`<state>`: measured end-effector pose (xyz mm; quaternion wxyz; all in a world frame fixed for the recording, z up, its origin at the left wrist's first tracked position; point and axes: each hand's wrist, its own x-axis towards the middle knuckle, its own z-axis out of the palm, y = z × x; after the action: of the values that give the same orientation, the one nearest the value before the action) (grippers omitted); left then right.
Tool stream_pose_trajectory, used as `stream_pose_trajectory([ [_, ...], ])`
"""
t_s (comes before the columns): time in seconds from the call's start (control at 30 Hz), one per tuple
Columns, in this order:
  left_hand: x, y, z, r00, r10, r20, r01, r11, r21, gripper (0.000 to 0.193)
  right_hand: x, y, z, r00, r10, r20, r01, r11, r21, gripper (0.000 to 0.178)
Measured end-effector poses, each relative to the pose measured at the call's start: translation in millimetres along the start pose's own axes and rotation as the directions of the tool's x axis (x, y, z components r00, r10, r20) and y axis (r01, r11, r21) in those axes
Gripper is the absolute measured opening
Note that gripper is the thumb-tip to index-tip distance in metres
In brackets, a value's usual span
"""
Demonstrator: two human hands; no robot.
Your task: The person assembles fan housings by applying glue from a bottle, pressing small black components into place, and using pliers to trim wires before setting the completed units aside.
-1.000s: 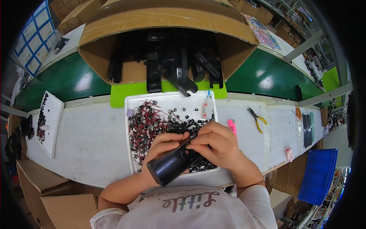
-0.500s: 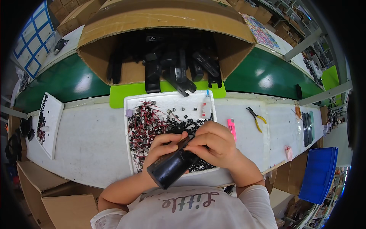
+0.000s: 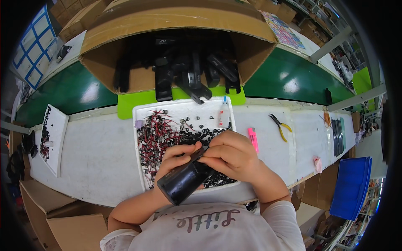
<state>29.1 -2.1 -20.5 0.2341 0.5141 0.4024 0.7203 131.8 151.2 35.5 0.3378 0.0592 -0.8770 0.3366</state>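
My left hand (image 3: 172, 161) is closed around a black plastic housing (image 3: 181, 186), which lies tilted with its wide end toward my body. At the housing's upper end, the fingers of my right hand (image 3: 232, 155) are pinched together against its edge. What sits between those fingertips is too small and hidden to name. Under both hands is a white foam tray (image 3: 176, 108). Its left part holds a heap of small parts with red and black wires (image 3: 153, 136), and many small black plastic pieces (image 3: 205, 134) lie toward its right.
Behind the tray, an open cardboard box (image 3: 100, 69) on its side holds several black housings (image 3: 194, 75). A small glue bottle (image 3: 224, 117) lies in the tray. To the right are a pink object (image 3: 253, 140) and yellow-handled pliers (image 3: 281, 129); another white tray (image 3: 59, 144) is far left.
The whole view has shifted slightly. My right fingertips have moved a little along the housing's upper edge, while my left hand keeps its hold.
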Motion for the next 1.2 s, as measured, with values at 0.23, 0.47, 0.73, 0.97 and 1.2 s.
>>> stream_pose_trajectory([
  [0.23, 0, -1, 1, 1.000, -0.011, -0.003, 0.011, 0.999, 0.039, 0.067, -1, 0, -2, 0.999, 0.012, 0.031, -0.012, 1.000, 0.000, 0.019],
  [0.47, 1, 1, 0, 1.000, 0.009, 0.019, -0.012, 0.983, 0.185, 0.067, -1, 3, 0, 0.999, 0.015, 0.040, -0.015, 1.000, -0.022, 0.017],
  [0.73, 5, 7, -3, 0.994, -0.106, 0.011, 0.106, 0.994, 0.033, 0.068, -1, -2, 2, 0.986, 0.165, -0.007, -0.165, 0.986, 0.016, 0.017],
  [0.97, 6, 15, -6, 0.923, -0.365, -0.122, 0.360, 0.931, -0.059, 0.063, -3, 8, -8, 0.934, 0.329, 0.139, -0.332, 0.943, -0.007, 0.012],
  [1.2, 15, 18, -11, 0.982, -0.064, 0.178, -0.134, 0.429, 0.893, 0.060, -9, 43, 11, 0.944, 0.325, 0.060, -0.305, 0.926, -0.223, 0.013],
])
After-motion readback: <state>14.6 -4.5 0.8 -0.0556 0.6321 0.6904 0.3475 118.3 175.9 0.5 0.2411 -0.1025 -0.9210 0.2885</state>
